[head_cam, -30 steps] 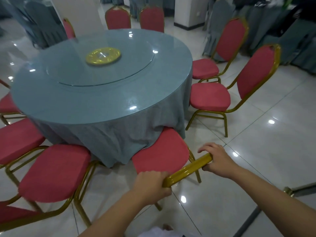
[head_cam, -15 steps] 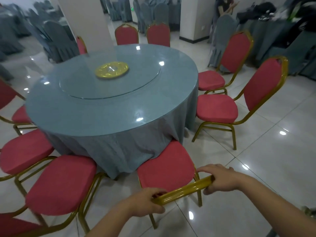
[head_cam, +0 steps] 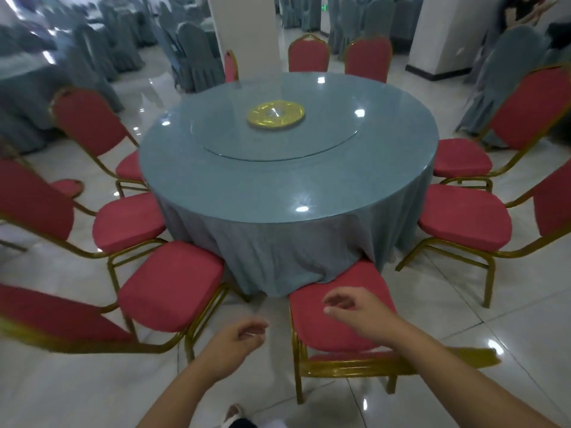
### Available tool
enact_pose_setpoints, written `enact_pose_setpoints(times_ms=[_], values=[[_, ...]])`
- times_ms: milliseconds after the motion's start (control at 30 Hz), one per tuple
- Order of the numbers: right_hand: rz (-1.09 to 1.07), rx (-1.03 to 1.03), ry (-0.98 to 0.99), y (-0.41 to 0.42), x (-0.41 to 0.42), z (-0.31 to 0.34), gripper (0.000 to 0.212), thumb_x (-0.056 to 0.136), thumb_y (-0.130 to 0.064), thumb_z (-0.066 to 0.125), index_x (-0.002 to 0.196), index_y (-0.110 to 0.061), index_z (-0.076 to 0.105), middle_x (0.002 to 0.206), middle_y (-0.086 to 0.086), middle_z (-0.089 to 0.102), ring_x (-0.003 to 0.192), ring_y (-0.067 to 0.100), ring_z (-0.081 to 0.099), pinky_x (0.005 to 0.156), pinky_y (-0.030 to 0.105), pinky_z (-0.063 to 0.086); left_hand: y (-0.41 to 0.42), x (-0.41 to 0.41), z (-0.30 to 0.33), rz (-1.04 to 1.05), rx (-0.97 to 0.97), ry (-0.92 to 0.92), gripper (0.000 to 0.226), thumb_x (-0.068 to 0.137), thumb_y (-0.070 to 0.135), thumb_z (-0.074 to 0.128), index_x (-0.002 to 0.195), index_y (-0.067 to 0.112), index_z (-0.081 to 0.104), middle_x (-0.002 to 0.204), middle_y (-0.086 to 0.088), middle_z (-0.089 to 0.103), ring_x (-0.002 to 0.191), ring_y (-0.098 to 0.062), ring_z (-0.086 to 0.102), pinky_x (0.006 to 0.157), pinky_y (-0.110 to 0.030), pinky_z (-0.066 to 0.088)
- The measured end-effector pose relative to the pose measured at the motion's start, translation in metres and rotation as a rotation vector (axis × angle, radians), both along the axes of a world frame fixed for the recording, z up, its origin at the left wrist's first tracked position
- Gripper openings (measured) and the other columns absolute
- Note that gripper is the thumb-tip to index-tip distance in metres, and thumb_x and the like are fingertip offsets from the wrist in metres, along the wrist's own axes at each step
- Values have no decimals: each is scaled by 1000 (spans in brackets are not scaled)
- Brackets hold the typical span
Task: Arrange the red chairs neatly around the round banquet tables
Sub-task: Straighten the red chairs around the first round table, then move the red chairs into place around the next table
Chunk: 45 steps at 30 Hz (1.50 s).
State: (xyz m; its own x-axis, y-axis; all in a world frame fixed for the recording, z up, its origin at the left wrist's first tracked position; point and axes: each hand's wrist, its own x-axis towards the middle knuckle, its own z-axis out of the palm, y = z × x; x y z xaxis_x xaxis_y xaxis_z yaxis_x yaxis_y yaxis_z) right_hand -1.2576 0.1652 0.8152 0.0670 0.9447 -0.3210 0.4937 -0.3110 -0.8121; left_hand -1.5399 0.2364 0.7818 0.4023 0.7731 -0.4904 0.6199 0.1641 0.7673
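Observation:
A round banquet table [head_cam: 287,193] with a blue-grey cloth and a glass turntable stands ahead. Right below me a red chair [head_cam: 312,319] with a gold frame has its seat pushed under the cloth's hem. My left hand [head_cam: 238,341] hovers left of that chair with fingers loosely curled, holding nothing. My right hand [head_cam: 355,307] hangs over the seat, fingers relaxed, also empty. More red chairs ring the table: one at the near left [head_cam: 173,291], another beside it [head_cam: 126,220], and two on the right [head_cam: 463,223] [head_cam: 460,157].
A gold plate [head_cam: 276,115] lies on the turntable. Two red chairs [head_cam: 309,55] stand at the far side by a white pillar [head_cam: 244,32]. Grey-covered chairs [head_cam: 197,57] and other tables fill the hall behind. A person stands at the far right [head_cam: 522,10]. Shiny tiled floor lies around.
Both hands have let go of the chair's gold top rail and lifted off it. The view has tilted up and pulled back, so more chairs show.

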Motion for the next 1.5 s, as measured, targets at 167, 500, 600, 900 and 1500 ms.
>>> enact_pose_setpoints(times_ms=[167, 500, 600, 900, 1500], values=[[160, 22, 59, 55, -71, -9, 17, 91, -27, 69, 107, -23, 70, 102, -7, 70, 94, 3, 64, 79, 16, 51, -10, -66, 18, 238, 52, 24, 24, 93, 23, 66, 113, 36, 66, 120, 18, 62, 114, -2, 56, 92, -21, 46], [437, 31, 35, 131, -249, 3, 23, 82, -49, 68, 103, -38, 67, 104, -12, 68, 97, 3, 63, 89, 31, 54, -14, -231, 32, 569, 128, -14, 29, 92, 35, 64, 112, 55, 58, 130, 28, 50, 129, -7, 42, 112, -33, 33], [449, 76, 12, 158, -309, 18, 33, 83, -50, 69, 112, -35, 66, 104, -13, 67, 97, 4, 63, 91, 33, 54, 6, -288, 32, 596, 164, -63, 30, 92, 34, 65, 107, 59, 58, 124, 36, 49, 124, -4, 44, 109, -32, 34], [489, 156, -15, 208, -509, 53, 39, 88, -51, 64, 123, -33, 62, 112, -20, 62, 106, 0, 57, 94, 28, 50, 56, -470, 43, 609, 236, -107, 40, 88, 43, 68, 124, 54, 53, 129, 34, 47, 126, 0, 41, 103, -26, 34], [965, -32, 55, 364, -928, -21, 31, 85, -53, 67, 113, -41, 61, 113, -19, 61, 108, -2, 56, 84, 21, 47, 58, -833, -2, 1249, 111, -19, 43, 87, 41, 70, 125, 52, 54, 135, 25, 51, 130, -3, 44, 105, -29, 38]])
